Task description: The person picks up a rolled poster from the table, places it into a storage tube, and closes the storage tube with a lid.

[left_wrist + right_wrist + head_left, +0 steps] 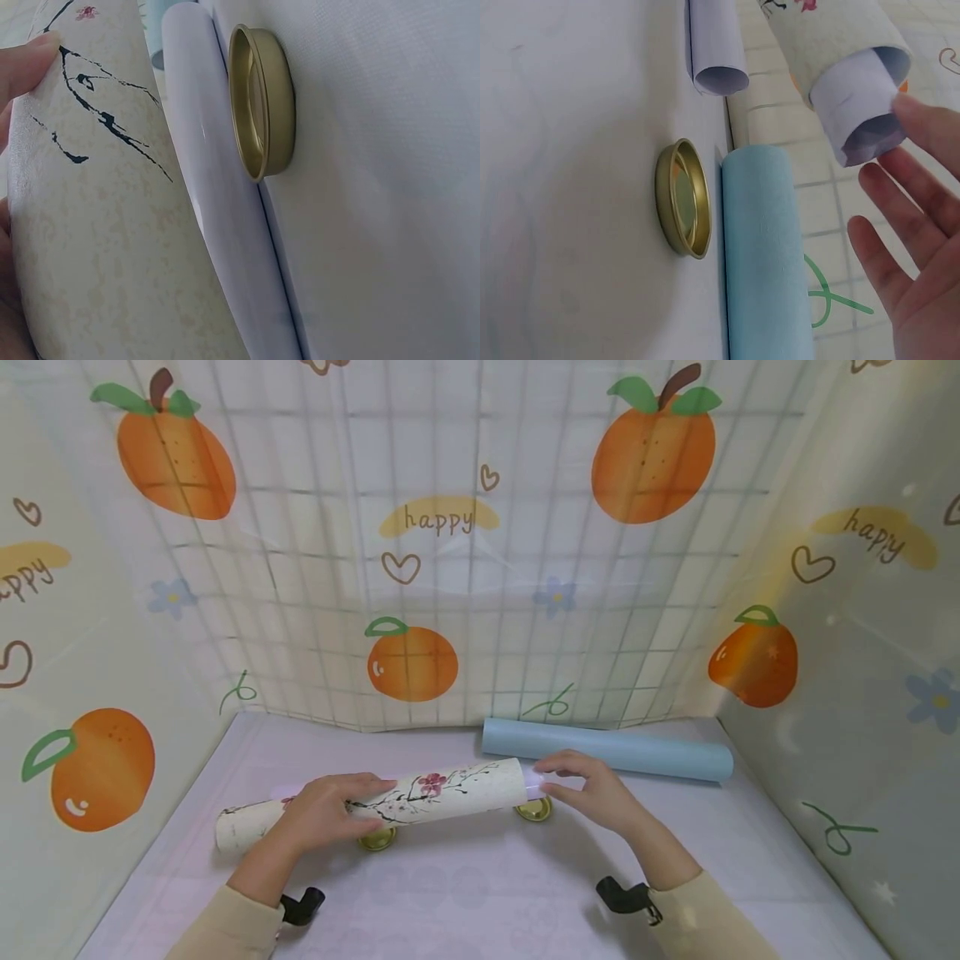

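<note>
My left hand (322,814) grips a cream cardboard tube (450,789) printed with dark branches and pink blossoms, thumb on the near side and fingers over the top. The tube is tilted, its right end higher. A rolled white paper (855,112) sticks out of that right end. With thumb and forefinger, my right hand (596,789) pinches the edge of the roll's open end; the other fingers are spread apart in the right wrist view. Most of the roll is hidden inside the tube.
Two gold round lids, a left lid (377,838) and a right lid (534,810), lie on the white table (465,910). Another white paper roll (202,150) lies behind the tube. A light blue roll (607,750) rests by the back curtain (420,593).
</note>
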Tool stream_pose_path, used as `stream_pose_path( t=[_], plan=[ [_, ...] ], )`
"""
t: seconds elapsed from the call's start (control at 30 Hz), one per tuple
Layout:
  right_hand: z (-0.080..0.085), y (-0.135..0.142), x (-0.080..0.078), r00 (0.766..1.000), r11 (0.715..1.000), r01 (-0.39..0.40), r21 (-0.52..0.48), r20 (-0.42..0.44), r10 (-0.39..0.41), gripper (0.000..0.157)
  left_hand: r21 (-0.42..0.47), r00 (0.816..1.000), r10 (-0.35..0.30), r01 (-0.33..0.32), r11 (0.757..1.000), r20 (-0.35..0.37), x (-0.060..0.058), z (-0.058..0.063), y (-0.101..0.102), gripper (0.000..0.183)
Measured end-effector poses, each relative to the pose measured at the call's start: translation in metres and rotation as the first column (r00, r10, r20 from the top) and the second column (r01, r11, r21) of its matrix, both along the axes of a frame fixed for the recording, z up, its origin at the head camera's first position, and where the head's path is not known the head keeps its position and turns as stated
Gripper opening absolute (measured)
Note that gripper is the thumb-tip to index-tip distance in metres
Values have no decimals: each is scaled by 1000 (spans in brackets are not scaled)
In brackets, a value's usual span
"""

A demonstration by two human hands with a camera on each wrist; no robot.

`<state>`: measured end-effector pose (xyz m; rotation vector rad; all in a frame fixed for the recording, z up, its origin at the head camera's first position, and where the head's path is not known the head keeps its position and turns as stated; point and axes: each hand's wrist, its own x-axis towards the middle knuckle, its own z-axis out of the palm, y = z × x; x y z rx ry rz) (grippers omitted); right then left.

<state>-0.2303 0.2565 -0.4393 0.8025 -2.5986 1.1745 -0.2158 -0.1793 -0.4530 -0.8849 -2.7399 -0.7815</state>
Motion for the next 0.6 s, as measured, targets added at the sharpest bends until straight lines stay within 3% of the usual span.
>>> stream_pose_path(
  t=[0.5, 0.6],
  plan=[
    [-2, 1, -4, 1000, 999, -28, -23, -9, 28, 29, 7, 999, 16, -16, 1000, 36, 0, 2, 1, 59],
    [-2, 0, -3, 1000, 999, -10, -34, 28, 11, 28, 12, 999, 17, -18, 1000, 35, 0, 1, 1, 59]
  ],
)
